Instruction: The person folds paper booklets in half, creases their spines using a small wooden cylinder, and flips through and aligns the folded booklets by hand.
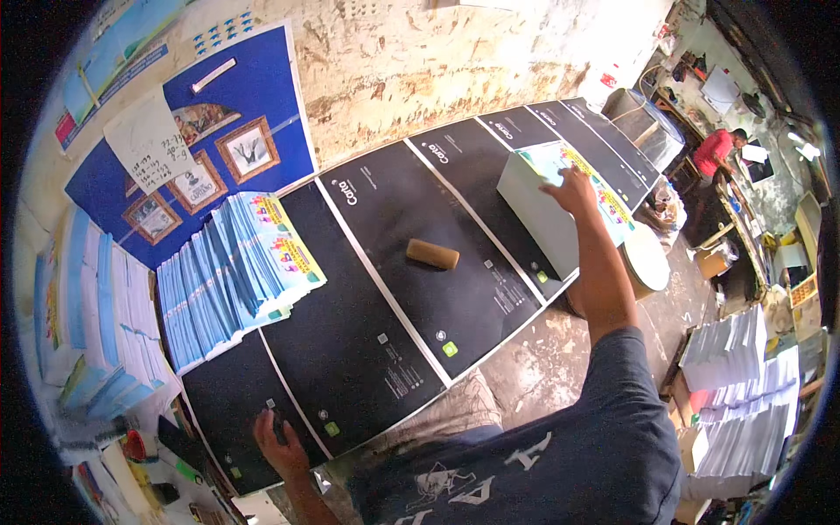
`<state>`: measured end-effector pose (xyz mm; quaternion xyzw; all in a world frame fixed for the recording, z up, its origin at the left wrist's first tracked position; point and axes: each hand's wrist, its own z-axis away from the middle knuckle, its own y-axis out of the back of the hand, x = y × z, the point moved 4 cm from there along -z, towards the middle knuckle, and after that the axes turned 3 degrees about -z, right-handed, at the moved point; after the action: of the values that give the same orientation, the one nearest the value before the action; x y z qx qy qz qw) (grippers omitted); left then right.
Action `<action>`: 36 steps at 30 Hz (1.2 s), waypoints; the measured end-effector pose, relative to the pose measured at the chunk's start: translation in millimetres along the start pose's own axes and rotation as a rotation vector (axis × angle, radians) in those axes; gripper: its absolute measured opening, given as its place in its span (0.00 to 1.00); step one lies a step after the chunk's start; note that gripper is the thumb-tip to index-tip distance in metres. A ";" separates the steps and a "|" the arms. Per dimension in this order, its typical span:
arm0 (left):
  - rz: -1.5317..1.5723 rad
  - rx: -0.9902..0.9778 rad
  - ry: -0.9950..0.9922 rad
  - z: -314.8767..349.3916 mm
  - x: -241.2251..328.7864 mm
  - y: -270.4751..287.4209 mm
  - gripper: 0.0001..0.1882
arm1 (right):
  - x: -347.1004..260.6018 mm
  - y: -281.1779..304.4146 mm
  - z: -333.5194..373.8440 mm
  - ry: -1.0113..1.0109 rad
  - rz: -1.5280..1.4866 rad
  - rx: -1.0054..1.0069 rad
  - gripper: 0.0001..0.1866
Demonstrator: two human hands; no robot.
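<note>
My right arm stretches out to a tall stack of printed sheets (535,214) at the right of the table. My right hand (573,191) lies over its colourful top sheet, thumb and fingers apart; whether it lifts a sheet cannot be made out. Down at the near left edge, my left hand (282,446) rests on the black table covering (350,367), fingers apart, gripping nothing I can see. Between the hands lies a tan, block-shaped piece (432,255), touched by neither. Folded blue-edged printed sheets (229,278) lean in a row at the far left.
More paper bundles (96,324) stand at the left edge. A blue poster board (236,149) leans on the wall behind. A round white-topped container (646,259) is beside the table's right end. Paper stacks (739,402) stand at right; a person in red (716,155) works beyond.
</note>
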<state>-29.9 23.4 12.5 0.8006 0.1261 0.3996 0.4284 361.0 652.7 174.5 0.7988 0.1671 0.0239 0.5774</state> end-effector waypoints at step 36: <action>-0.096 0.012 -0.056 5.6 3.1 -27.6 0.13 | 38.0 16.2 -24.9 0.048 0.051 -0.312 0.24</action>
<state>-19.8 38.4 -9.2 0.8070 0.1546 0.3551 0.4457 395.0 682.2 192.0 0.7026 0.1548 0.0830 0.6895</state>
